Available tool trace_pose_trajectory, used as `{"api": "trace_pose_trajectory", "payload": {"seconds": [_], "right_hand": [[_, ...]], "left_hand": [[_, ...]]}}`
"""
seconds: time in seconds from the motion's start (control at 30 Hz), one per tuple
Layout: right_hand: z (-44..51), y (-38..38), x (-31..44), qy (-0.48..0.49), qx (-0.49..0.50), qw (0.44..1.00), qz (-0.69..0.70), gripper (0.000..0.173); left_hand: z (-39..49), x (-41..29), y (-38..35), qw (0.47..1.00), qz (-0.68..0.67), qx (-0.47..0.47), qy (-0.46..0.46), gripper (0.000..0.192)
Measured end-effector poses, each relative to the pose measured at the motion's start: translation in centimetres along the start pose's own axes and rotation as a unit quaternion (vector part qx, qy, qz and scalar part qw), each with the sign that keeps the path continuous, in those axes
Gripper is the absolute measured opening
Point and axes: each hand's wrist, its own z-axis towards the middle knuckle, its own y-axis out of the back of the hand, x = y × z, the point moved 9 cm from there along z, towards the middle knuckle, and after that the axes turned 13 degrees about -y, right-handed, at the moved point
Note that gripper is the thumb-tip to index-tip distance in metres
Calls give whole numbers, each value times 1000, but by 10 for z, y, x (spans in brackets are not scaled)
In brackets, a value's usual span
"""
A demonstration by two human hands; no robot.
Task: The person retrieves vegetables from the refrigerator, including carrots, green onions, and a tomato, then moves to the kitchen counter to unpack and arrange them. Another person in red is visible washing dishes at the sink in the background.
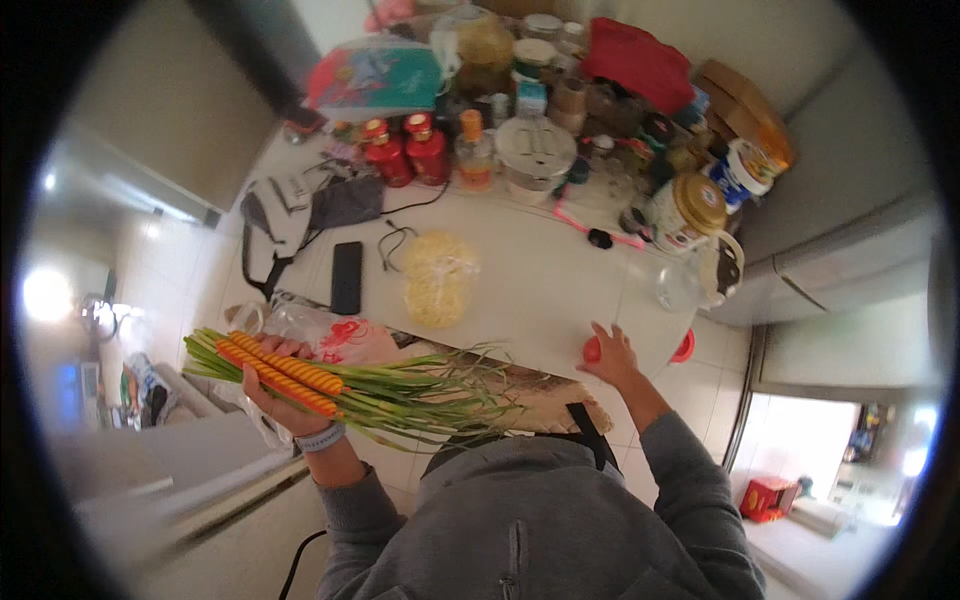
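Note:
My left hand [281, 390] is closed around two orange, spirally ridged sticks [289, 375] and a bunch of long green stalks with thin leafy ends [427, 390], which reach out over my lap. At the table's near right edge, my right hand [615, 356] has its fingers around a small round red thing [592, 350]; whether it is lifted off the table I cannot tell. A clear bag of pale yellow noodle-like food [440, 279] lies on the white table [525, 262], with a black phone [346, 277] to its left.
Red pump bottles [427, 150], a lidded steel pot [535, 154], a gold-lidded jar [690, 210] and several other containers crowd the back. A glass jar [677, 289] stands at the right edge. Left are a grey-white strapped bag [281, 214] and a plastic bag [330, 330].

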Motion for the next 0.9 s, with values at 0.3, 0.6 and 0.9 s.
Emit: {"api": "trace_pose_trajectory", "payload": {"seconds": [0.3, 0.6, 0.9], "right_hand": [[33, -36, -24, -2, -44, 984, 174, 68], [-73, 8, 54, 46, 280, 459, 842, 56], [-303, 57, -13, 180, 225, 261, 921, 73]], "left_hand": [[-13, -101, 50, 995, 15, -60, -72, 38], [-4, -85, 41, 998, 40, -28, -28, 41], [-61, -83, -112, 978, -76, 148, 125, 40]]}}
